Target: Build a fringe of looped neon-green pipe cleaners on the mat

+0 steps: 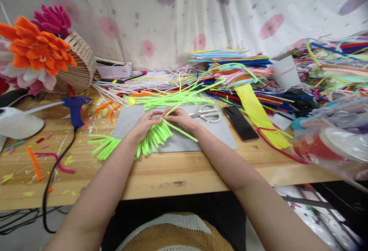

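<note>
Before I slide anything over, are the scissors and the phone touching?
Apart. The head view shows a narrow strip of the grey mat between the handles of the scissors and the near side of the phone.

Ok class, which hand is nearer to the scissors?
Right. The right hand is close beside the scissors, at the blade end; the left hand is farther off, beyond the right hand.
</note>
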Motion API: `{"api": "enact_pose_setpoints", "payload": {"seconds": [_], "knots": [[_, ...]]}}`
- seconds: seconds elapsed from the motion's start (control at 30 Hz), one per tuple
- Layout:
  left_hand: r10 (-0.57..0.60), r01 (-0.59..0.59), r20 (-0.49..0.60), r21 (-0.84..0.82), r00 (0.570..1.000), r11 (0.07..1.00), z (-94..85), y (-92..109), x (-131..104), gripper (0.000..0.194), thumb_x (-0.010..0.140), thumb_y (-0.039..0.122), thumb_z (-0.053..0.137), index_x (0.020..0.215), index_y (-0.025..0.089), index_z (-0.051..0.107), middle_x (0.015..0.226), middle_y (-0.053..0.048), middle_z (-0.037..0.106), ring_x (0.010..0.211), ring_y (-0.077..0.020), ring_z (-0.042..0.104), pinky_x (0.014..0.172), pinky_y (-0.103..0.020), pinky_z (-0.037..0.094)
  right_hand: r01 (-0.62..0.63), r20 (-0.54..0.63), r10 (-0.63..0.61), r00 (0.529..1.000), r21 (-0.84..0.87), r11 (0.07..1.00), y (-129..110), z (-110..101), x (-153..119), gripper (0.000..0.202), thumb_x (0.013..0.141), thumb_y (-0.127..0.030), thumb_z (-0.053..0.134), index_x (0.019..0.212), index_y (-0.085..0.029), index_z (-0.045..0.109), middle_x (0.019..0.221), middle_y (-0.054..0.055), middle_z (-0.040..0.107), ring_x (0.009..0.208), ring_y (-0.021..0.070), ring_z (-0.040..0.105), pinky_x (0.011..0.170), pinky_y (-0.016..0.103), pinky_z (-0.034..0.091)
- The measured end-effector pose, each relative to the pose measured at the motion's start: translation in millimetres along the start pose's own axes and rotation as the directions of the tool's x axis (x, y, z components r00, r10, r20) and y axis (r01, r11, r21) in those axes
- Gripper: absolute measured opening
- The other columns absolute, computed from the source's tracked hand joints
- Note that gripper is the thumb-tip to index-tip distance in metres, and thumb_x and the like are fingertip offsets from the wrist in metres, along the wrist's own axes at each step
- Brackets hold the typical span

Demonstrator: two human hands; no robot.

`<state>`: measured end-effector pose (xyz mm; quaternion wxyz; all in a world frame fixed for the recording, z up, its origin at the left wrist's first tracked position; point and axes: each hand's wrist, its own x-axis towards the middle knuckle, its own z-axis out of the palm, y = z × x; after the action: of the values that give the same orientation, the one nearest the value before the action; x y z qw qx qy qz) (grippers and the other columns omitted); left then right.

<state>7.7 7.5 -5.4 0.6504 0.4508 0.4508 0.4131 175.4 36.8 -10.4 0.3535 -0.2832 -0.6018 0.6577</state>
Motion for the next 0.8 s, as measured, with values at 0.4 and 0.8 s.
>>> {"api": "enact_pose_setpoints", "payload": {"seconds": [0.4, 0.8], "knots": [[0.051, -0.052, -0.063, -0.019, 0.997, 0.998, 2.0, -2.9, 1.4, 0.052, 0.05, 0.027, 0.076, 0.098, 0.015, 0.059, 0.076, -0.004, 0.068, 0.072, -0.0175, 0.064, 0.077, -0.032, 0.044, -0.012, 0.06, 0.01, 0.998, 0.022, 1.0, 1.7, 1.9, -3.1, 0.026, 0.066, -0.034, 0.065, 0.082, -0.017, 0.053, 0.062, -0.005, 0.05, 0.053, 0.0048, 0.044, 0.049, 0.018, 0.034], [0.198, -0.173, -0.115, 0.196, 0.973, 0.965, 12.6, -9.3, 1.9, 0.054, 0.053, 0.033, 0.074, 0.101, 0.015, 0.057, 0.067, -0.001, 0.066, 0.066, -0.0168, 0.061, 0.069, -0.03, 0.045, -0.079, -0.015, 0.08, 0.997, 0.027, 0.996, 2.3, -1.3, -0.5, 0.031, 0.056, -0.031, 0.072, 0.069, -0.016, 0.047, 0.047, -0.01, 0.04, 0.039, 0.0023, 0.03, 0.039, 0.018, 0.019]]}}
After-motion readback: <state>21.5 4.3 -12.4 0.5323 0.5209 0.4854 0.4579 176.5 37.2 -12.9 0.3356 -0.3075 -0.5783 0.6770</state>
